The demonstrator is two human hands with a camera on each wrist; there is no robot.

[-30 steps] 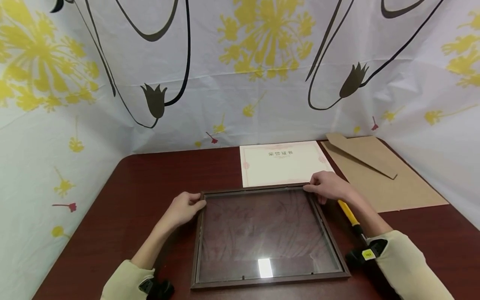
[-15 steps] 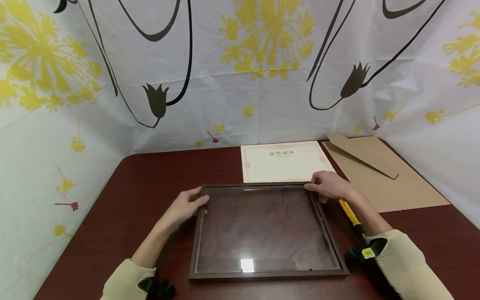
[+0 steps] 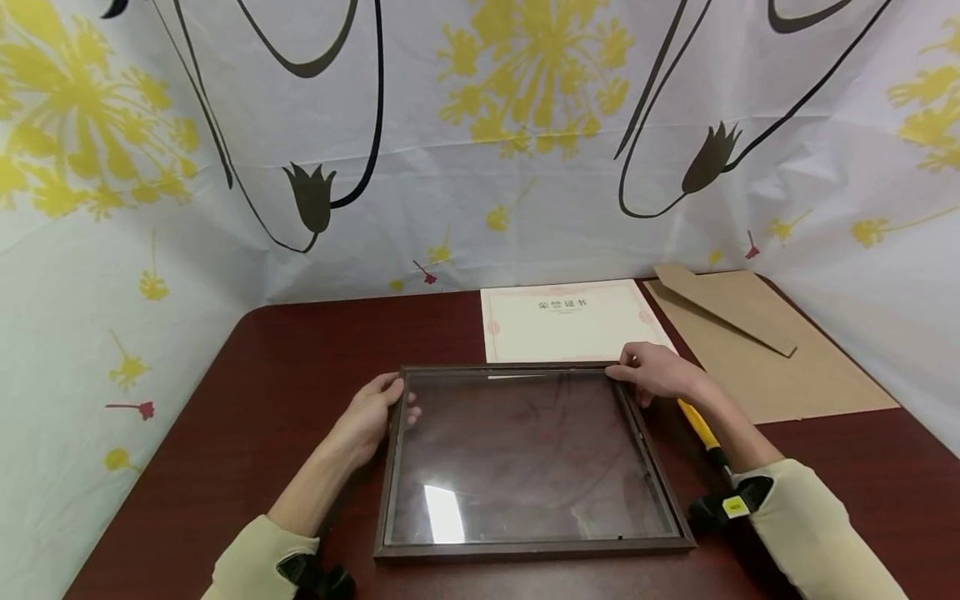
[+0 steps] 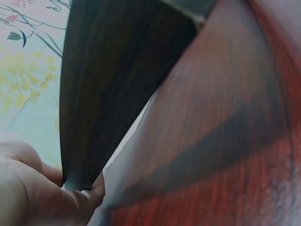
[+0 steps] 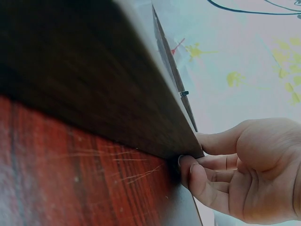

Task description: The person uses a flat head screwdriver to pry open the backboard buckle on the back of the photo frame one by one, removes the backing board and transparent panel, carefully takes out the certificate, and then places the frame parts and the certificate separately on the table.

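A dark brown picture frame (image 3: 536, 550) with a clear pane lies in front of me in the head view. My left hand (image 3: 367, 421) grips its left side near the far corner, with fingertips showing through the pane from beneath. In the left wrist view that hand (image 4: 44, 195) holds the lower end of the frame's side (image 4: 113, 84), which stands off the table over a shadow. My right hand (image 3: 656, 371) pinches the far right corner. From the right wrist view, the thumb and fingers (image 5: 200, 181) sit around that corner, close to the tabletop.
Behind the frame lies a cream certificate (image 3: 566, 321), partly covered by the frame's far edge. A brown backing board (image 3: 780, 367) with a raised flap is at the right. A yellow-handled tool (image 3: 699, 422) lies under the right forearm. Patterned cloth (image 3: 420, 208) surrounds the dark red table (image 3: 225, 442).
The left hand has shifted from the frame's top edge to fingers beneath it. The frame's left side has risen, and the light reflection has slid left. The right hand has stayed put.
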